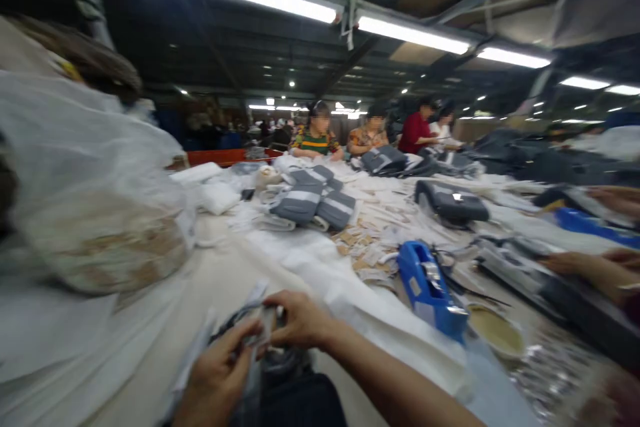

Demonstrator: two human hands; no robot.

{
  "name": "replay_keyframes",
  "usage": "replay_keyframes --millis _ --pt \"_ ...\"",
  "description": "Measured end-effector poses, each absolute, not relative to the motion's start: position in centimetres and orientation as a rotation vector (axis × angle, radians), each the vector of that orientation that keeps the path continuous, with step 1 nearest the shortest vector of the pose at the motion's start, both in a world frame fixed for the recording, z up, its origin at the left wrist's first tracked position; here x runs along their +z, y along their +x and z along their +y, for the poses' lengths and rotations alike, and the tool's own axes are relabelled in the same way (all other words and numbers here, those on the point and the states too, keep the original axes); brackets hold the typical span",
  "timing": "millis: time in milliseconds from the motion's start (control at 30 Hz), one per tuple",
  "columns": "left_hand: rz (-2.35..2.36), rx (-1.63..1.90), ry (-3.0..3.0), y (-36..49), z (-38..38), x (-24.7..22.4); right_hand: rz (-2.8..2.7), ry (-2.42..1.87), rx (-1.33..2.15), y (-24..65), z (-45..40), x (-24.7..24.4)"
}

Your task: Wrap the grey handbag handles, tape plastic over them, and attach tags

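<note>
At the bottom centre, my left hand is closed on a strip of clear, pale plastic. My right hand pinches the same strip from the other side, its thumb and forefinger curled round it. Beneath and behind the fingers lies a dark item with dark straps or cords, blurred by motion. The hands are close together, and the fingers partly hide the strip.
A blue tape dispenser stands right of my hands, beside a round tub. Grey folded bags lie ahead. A large white plastic sack fills the left. Another person's hands work at right; several people stand beyond.
</note>
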State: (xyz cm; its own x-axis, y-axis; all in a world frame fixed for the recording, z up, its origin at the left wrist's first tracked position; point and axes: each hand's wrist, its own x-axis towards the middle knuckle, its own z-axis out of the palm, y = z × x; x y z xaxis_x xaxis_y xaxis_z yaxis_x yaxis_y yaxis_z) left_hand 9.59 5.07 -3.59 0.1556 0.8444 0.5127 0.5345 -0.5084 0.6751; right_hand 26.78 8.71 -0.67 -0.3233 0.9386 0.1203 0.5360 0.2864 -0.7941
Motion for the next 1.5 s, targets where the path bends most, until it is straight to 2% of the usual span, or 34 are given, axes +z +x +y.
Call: replay_keyframes --millis 67,367,733,900,1100,1300,1400,1500 --pt "1.311 1.217 2.228 9.1 5.0 -3.2 -1.915 -1.248 0.961 27.2 8.9 -1.3" --pt "1.218 1.456 2.863 11.1 5.6 -2.2 -1.727 -1.140 1.238 27.6 8.7 -1.8" --pt "1.313 1.569 2.970 11.6 6.1 -2.1 -1.385 -0.931 1.542 27.9 8.9 -1.8" --pt "1.295 1.614 3.001 10.1 5.5 -2.3 -1.294 -1.012 1.488 28.2 9.5 -2.2" --pt "1.227 1.570 3.113 8.5 2.3 -1.9 -1.341 -1.113 1.189 28.1 9.0 -2.5" --pt "1.157 1.563 3.110 8.4 0.3 -1.8 -1.948 -0.862 0.805 28.1 7.1 -1.6" --pt "1.163 1.589 2.934 9.6 0.7 -2.4 -1.845 -0.907 0.962 27.9 7.3 -1.3" --pt "1.492 1.540 2.613 10.7 1.2 -3.6 -1.593 -1.003 1.114 27.8 8.9 -0.9"
